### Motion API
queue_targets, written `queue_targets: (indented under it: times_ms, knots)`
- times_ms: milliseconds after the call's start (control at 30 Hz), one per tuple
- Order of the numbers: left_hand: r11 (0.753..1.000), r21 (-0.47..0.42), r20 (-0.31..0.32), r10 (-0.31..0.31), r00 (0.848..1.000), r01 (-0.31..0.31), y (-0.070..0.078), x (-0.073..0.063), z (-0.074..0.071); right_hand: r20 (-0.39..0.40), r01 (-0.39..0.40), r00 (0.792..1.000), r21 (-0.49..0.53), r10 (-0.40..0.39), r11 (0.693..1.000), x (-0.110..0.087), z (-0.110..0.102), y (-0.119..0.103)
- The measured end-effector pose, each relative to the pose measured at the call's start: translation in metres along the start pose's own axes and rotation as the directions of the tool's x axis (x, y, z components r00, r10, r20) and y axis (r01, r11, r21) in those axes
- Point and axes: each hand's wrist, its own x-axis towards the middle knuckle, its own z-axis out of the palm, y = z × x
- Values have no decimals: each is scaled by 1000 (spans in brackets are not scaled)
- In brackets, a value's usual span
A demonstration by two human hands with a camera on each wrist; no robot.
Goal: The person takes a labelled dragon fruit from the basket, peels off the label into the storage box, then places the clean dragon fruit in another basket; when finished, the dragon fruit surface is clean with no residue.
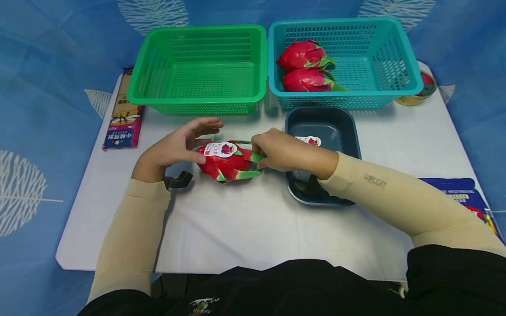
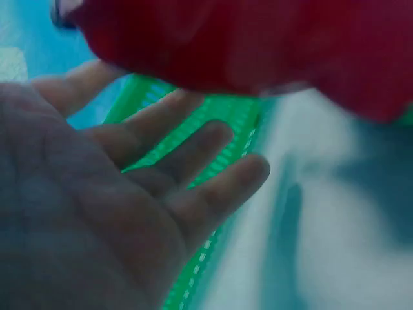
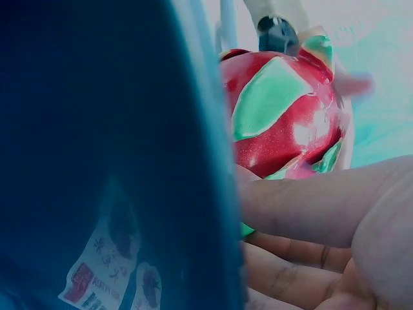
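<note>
A red dragon fruit (image 1: 229, 167) with green-tipped scales and a white label (image 1: 219, 149) on its upper side lies between both hands. My left hand (image 1: 179, 142) holds its left end between thumb and index finger. The other fingers (image 2: 193, 155) spread loosely below the fruit in the left wrist view. My right hand (image 1: 276, 149) pinches the green leaf tips at the right end, thumb (image 3: 297, 206) uppermost. Beneath the right forearm, a dark blue tub (image 1: 344, 125) holds sheets of printed labels (image 1: 310, 140). The forearm hides part of the tub.
At the back stand a green basket (image 1: 205, 107) and a teal basket (image 1: 379, 98), which holds two more dragon fruits (image 1: 304, 66). A snack packet (image 1: 124, 118) lies at left, a tin (image 1: 424, 87) stands behind right, and a blue pouch (image 1: 462, 193) lies at the right edge.
</note>
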Motion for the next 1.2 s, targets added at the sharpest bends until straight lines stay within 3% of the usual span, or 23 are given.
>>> queue_targets:
  times_ms: [100,300,433,533,733,933,1067,1200]
  knots:
    - [999,34,26,-12,1000,11,-2,-10,8,6,-1,1000,-1,1,1000,1,0,-1]
    - [999,12,-54,-40,998,40,-12,-18,24,25,4,1000,-29,-4,1000,1,-5,-3]
    - [999,-1,-67,-32,997,32,-14,-21,26,31,16,999,-36,-15,999,-1,-12,-6]
    - [1000,10,-69,-29,997,30,-14,-23,26,-30,71,997,-2,-71,998,0,-16,-7]
    - [997,50,-102,-49,994,55,-12,-24,27,-162,190,971,71,-177,979,9,-17,-14]
    - [993,90,-124,-65,990,77,-11,-24,29,-154,156,978,77,-142,985,20,-16,-23]
    - [992,98,-125,-70,990,83,-10,-23,30,-181,124,979,145,-97,982,24,-16,-24]
    - [988,114,-134,-92,987,108,-7,-22,31,-223,144,970,213,-96,966,24,-17,-25]
